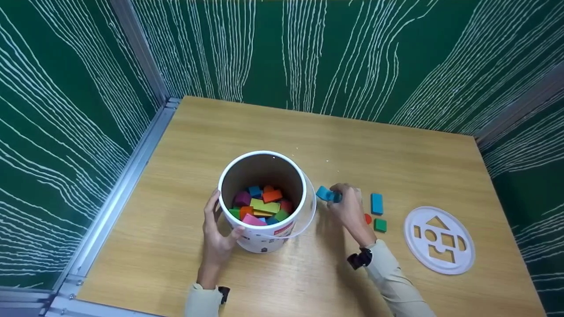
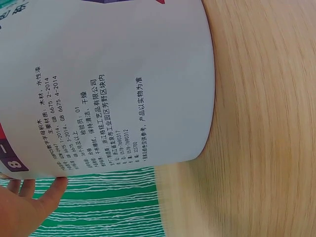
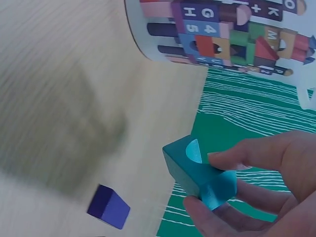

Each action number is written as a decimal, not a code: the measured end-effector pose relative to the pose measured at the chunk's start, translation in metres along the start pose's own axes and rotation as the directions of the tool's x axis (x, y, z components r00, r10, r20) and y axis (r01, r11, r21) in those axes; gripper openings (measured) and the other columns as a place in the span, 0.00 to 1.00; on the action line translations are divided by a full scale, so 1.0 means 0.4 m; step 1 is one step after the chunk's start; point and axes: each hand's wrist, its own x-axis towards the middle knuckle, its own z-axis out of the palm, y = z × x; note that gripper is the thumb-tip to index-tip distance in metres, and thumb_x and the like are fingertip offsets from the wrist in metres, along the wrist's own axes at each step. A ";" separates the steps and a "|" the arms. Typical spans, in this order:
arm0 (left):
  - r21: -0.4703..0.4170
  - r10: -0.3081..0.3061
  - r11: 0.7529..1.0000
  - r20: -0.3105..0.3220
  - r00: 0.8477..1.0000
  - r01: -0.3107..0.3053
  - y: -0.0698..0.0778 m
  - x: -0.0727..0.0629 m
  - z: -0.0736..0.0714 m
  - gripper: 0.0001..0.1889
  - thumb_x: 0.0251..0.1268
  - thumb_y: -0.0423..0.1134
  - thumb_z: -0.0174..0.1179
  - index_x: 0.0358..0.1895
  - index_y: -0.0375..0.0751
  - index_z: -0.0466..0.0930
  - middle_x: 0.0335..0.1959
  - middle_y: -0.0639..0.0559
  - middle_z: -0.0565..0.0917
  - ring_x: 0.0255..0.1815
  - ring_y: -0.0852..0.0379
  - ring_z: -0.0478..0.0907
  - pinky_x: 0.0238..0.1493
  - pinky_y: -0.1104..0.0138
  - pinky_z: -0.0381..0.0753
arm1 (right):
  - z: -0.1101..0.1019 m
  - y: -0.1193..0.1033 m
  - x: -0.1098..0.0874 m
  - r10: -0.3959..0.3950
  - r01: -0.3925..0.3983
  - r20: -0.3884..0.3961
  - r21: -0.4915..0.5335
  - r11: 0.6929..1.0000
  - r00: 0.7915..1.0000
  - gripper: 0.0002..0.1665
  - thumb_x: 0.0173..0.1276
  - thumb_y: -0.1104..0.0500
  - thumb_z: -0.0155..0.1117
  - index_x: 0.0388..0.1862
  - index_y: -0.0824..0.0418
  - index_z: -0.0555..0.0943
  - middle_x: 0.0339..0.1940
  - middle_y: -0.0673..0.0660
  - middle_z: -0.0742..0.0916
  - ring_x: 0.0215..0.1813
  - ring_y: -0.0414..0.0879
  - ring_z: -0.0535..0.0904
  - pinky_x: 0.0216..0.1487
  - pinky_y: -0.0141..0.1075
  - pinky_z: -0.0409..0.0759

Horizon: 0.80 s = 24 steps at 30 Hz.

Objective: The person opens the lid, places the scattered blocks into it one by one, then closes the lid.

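A white bucket (image 1: 264,243) stands upright, with several coloured building blocks (image 1: 265,207) inside. My left hand (image 1: 218,237) holds its near left side, fingers by the rim and thumb towards the front. Fingertips meet the printed wall in the left wrist view. To the right of the bucket, my right hand (image 1: 349,210) pinches a blue arch block (image 3: 200,170) between thumb and fingers. The block's rounded notch shows in the right wrist view. A purple block (image 3: 109,207) lies on the table there, apart from the hand.
Right of my right hand lie a blue rectangular block (image 1: 376,203), a green block (image 1: 380,225) and a partly hidden red block (image 1: 368,219). Farther right rests a white round lid (image 1: 414,251) with shaped cutouts. The bucket's clear handle (image 1: 313,211) hangs towards the right hand. Green patterned walls (image 1: 273,53) enclose the table.
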 end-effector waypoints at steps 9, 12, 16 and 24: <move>0.002 0.014 1.000 -0.004 1.000 -0.014 -0.031 -0.005 0.000 0.43 0.47 0.36 0.64 0.68 0.31 0.52 0.70 0.37 0.59 0.68 0.36 0.57 0.66 0.68 0.61 | -0.031 -0.018 -0.007 -0.028 0.028 -0.011 -0.007 1.000 1.000 0.17 0.51 0.73 0.66 0.43 0.72 0.81 0.44 0.68 0.83 0.44 0.59 0.78 0.52 0.53 0.77; 0.008 -0.007 1.000 -0.004 1.000 0.007 -0.071 -0.012 -0.002 0.45 0.45 0.35 0.64 0.70 0.37 0.52 0.72 0.44 0.59 0.70 0.43 0.57 0.67 0.64 0.62 | -0.041 -0.024 -0.009 -0.066 0.065 -0.035 -0.006 0.998 0.997 0.16 0.49 0.73 0.65 0.41 0.73 0.82 0.42 0.68 0.83 0.44 0.59 0.80 0.50 0.53 0.79; 0.005 -0.019 1.000 -0.004 1.000 0.020 -0.101 -0.015 -0.004 0.47 0.43 0.33 0.64 0.71 0.40 0.52 0.72 0.48 0.58 0.71 0.50 0.55 0.67 0.58 0.62 | -0.051 -0.033 -0.011 -0.097 0.095 -0.073 -0.027 0.995 0.993 0.16 0.48 0.73 0.65 0.39 0.72 0.83 0.40 0.67 0.84 0.43 0.60 0.81 0.47 0.53 0.79; 0.000 -0.001 1.000 -0.006 1.000 0.001 -0.029 -0.005 0.000 0.44 0.43 0.30 0.62 0.68 0.28 0.52 0.70 0.38 0.59 0.70 0.46 0.56 0.67 0.64 0.62 | -0.078 -0.061 -0.010 -0.087 0.086 -0.053 -0.009 0.996 0.995 0.17 0.51 0.72 0.66 0.43 0.71 0.82 0.44 0.67 0.84 0.47 0.60 0.80 0.49 0.54 0.79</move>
